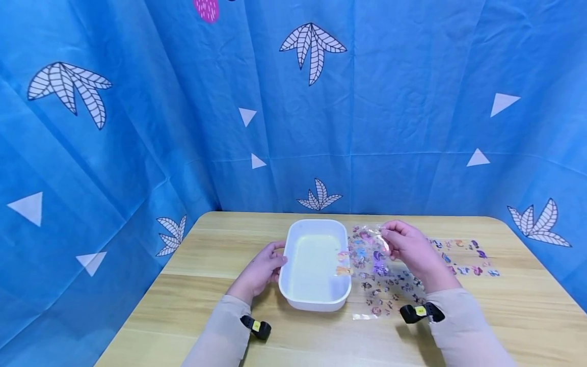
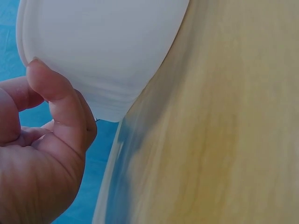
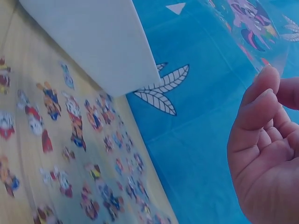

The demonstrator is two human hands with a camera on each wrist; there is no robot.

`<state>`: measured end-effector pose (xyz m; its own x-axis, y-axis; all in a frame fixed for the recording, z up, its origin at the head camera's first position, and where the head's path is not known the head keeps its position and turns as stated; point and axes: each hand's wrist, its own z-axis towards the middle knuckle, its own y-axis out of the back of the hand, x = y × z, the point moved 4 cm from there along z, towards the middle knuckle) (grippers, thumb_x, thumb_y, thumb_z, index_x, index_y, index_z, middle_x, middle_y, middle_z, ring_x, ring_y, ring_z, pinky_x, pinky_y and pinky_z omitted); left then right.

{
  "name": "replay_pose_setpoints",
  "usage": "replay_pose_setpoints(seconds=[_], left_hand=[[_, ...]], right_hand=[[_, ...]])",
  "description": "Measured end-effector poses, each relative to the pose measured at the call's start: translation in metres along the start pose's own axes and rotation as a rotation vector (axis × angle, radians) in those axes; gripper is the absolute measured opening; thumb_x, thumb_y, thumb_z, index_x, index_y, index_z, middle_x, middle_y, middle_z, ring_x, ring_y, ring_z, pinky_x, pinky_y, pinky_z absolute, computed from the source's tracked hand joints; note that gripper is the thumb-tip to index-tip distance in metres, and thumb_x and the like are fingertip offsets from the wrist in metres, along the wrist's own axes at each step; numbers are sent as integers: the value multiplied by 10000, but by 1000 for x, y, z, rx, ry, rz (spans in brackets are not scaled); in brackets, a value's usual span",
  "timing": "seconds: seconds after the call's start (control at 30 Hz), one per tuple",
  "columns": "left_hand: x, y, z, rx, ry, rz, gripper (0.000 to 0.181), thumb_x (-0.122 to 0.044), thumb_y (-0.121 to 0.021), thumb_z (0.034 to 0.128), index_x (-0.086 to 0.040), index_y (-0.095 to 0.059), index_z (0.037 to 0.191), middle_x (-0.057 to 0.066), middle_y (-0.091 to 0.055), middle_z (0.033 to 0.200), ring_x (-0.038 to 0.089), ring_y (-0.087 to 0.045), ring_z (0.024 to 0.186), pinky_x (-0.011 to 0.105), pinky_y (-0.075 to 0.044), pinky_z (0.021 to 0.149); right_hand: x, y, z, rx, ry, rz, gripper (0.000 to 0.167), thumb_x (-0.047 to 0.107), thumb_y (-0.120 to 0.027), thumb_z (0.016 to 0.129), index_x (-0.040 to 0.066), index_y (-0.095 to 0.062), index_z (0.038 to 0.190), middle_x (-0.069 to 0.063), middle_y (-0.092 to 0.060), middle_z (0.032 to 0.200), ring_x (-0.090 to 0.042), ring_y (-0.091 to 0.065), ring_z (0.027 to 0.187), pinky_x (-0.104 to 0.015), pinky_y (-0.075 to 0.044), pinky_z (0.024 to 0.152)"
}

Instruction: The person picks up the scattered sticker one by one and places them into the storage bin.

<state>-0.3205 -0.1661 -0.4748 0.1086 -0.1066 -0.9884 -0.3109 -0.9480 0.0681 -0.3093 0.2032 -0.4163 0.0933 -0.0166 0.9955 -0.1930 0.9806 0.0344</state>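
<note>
White basin [image 1: 314,267], gripped by left hand [image 1: 265,266], sits inside table [image 1: 197,285] edges.

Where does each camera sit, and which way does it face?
Head: worn on the head, facing forward and down at the white tub, printed sheets, table and curtain; left hand, right hand and sleeves show.
Left wrist: on that wrist, facing the tub's side; left hand shows.
Right wrist: on that wrist, facing sheets, tub and curtain; right hand shows.
Both wrist views share the tub.
</note>
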Motion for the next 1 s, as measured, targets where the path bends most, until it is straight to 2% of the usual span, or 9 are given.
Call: replay_pose_setpoints(seconds=[0.2, 0.43, 0.7, 1.0], left_hand=[[-1, 0, -1, -7, 6, -2, 535, -136, -565, 1016, -84, -381, 1516, 152, -628, 1101, 213, -618, 803, 280, -536, 628], [-2, -1, -1, -4, 0, 1, 533, -138, -560, 1021, -83, -377, 1519, 154, -627, 1107, 215, -618, 806, 283, -541, 629], [-3, -2, 0, 3, -5, -6, 537, -133, -559, 1020, -77, -373, 1521, 152, -624, 1099, 203, -609, 789, 273, -532, 619], [-1, 0, 1, 2, -7, -5, 532, -118, -556, 1020, -74, -371, 1517, 156, -612, 1107, 200, -608, 783, 276, -537, 620]], right_hand=[[-2, -11, 7, 3, -10, 21, 185, 182, -580, 1032, 12, -564, 1103, -32, -520, 814, -117, -508, 656, -257, -502, 589], [-12, -19, 13, 1, -49, -11, 201, 186, -581, 1029, 11, -575, 1127, -51, -548, 841, -138, -535, 673, -270, -516, 590], [-21, -28, 16, -2, -85, -1, 317, 186, -562, 1033, -61, -530, 1230, -103, -570, 905, -150, -542, 701, -263, -525, 616], [-27, -42, 18, 4, -117, -50, 286, 161, -545, 1036, -25, -567, 1252, -127, -586, 937, -203, -576, 755, -320, -553, 662]])
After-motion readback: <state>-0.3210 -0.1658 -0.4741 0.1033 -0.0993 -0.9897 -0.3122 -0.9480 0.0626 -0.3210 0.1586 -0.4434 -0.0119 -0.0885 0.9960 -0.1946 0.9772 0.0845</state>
